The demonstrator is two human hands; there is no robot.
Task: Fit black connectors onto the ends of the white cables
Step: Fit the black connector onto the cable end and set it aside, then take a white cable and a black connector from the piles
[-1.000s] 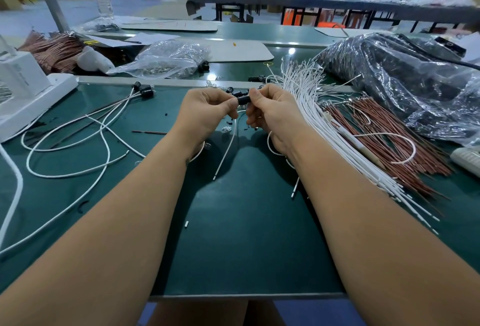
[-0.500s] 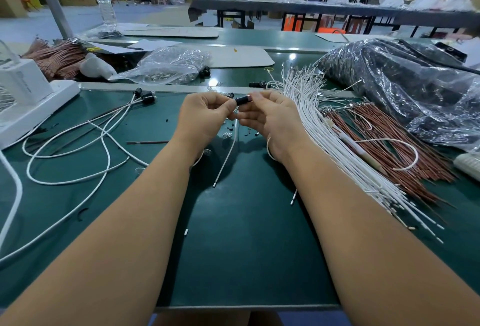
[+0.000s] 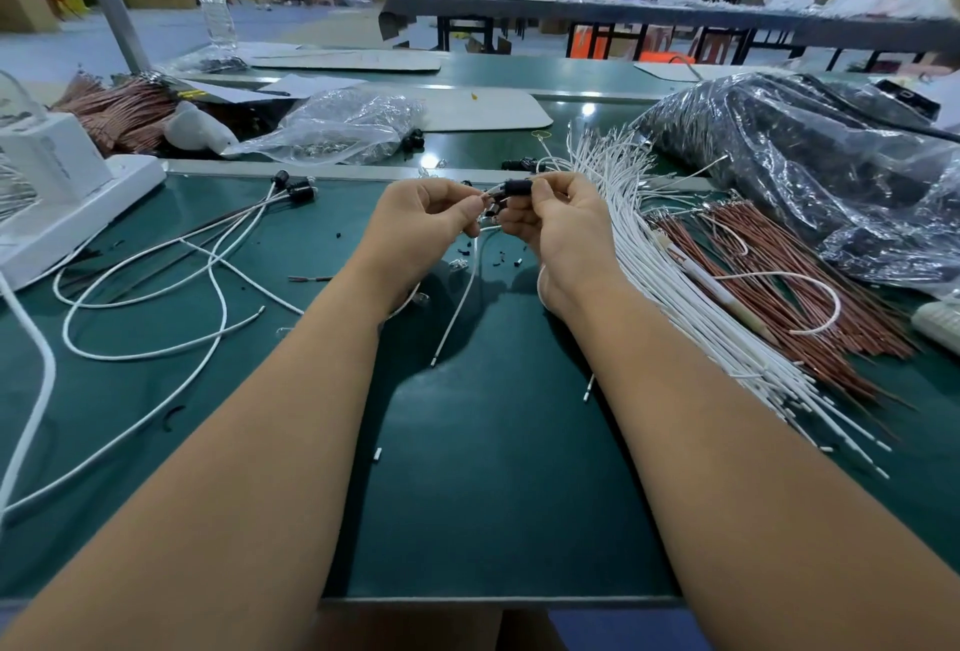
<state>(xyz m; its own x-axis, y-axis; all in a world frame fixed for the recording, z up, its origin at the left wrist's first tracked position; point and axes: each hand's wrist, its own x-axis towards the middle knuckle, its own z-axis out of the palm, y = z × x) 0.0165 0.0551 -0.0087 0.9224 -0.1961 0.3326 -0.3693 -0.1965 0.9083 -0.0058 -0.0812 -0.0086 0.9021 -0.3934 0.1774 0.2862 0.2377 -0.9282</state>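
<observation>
Both of my hands work above the middle of the green bench [image 3: 493, 494], toward its far edge. My right hand [image 3: 558, 229] pinches one black connector [image 3: 517, 187] between thumb and curled fingers. My left hand [image 3: 423, 224] has its fingers curled too, pinching the end of one white cable [image 3: 457, 307] at the connector's left opening. The connector's long axis runs left to right, nearly level, with its open end pointing toward my left hand. The cable drops from my fingers and trails back toward the near edge, its free end resting on the bench.

Toward the left edge lie several loose white cables; three of them carry fitted connectors [image 3: 298, 185], grouped near the far edge. Along the right side lies one bundle of white cables [image 3: 691, 307], too many to count, fanned from far edge to near edge. One bundle of reddish-brown wires [image 3: 810, 297] lies just beside it.
</observation>
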